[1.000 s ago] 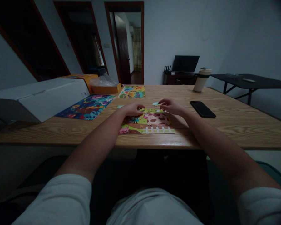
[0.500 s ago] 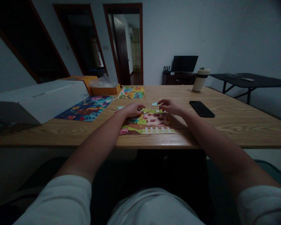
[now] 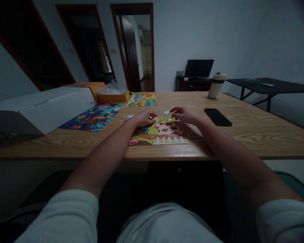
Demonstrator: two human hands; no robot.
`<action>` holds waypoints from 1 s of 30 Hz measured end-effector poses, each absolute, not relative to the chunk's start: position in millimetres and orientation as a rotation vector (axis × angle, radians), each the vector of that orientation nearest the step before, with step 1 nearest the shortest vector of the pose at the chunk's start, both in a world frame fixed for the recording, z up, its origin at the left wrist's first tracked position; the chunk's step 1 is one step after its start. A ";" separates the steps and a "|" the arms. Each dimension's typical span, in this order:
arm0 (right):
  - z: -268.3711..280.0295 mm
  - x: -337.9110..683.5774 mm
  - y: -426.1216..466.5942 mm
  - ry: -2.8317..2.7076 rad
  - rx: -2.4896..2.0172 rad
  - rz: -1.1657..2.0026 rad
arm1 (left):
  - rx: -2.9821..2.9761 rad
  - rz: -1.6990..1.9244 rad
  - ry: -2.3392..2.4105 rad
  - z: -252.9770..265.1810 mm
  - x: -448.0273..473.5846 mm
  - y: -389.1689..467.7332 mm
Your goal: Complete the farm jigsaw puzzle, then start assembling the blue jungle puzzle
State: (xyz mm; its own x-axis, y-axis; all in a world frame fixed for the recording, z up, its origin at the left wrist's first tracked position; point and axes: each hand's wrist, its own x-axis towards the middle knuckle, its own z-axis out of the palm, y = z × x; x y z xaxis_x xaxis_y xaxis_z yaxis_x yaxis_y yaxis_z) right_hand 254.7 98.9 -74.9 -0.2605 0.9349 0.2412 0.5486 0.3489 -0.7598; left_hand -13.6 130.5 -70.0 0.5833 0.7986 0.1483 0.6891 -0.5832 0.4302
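Note:
A partly built cow jigsaw puzzle (image 3: 160, 134) lies near the front edge of the wooden table (image 3: 255, 135). My left hand (image 3: 142, 118) rests curled on its upper left part, fingertips pressing on pieces there. My right hand (image 3: 182, 114) rests on the upper right edge, fingers bent over a piece. A loose pale blue piece (image 3: 167, 112) lies just beyond, between both hands. Another pale piece (image 3: 128, 116) lies left of my left hand. Whether either hand pinches a piece is hidden by the fingers.
A long white box (image 3: 40, 109) sits at the left, with a dark colourful puzzle (image 3: 95, 116) beside it. A second finished puzzle (image 3: 142, 100) and an orange box (image 3: 114, 96) lie further back. A black phone (image 3: 218, 116) and a cup (image 3: 216, 85) stand to the right.
Both hands stay on the top edge of the cow puzzle, with only slight finger shifts. The view drifted a little.

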 end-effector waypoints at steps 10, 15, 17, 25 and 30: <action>-76.8 256.6 102.5 -1.984 -1.317 0.681 | 2.424 0.548 1.180 -69.6 -14.9 137.8; -77.4 257.6 103.8 -2.021 -1.324 0.623 | 2.559 0.412 1.323 -63.0 -15.3 129.1; -76.4 257.2 102.7 -2.034 -1.338 0.610 | 2.589 0.313 1.319 -64.1 -14.9 128.9; -78.4 256.3 103.5 -2.055 -1.355 0.576 | 2.697 0.219 1.185 -72.4 -13.2 138.2; -78.2 262.7 106.9 -2.001 -1.417 0.530 | 2.831 0.163 1.184 -65.6 -11.0 130.7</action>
State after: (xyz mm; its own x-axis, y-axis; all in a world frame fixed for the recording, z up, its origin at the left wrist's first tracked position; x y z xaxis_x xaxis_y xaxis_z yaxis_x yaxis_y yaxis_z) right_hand 262.7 106.9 -78.2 -0.2299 0.9389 0.2561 0.6890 0.3429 -0.6385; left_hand -11.0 130.7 -65.6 0.6976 0.7130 0.0710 0.7057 -0.7008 0.1040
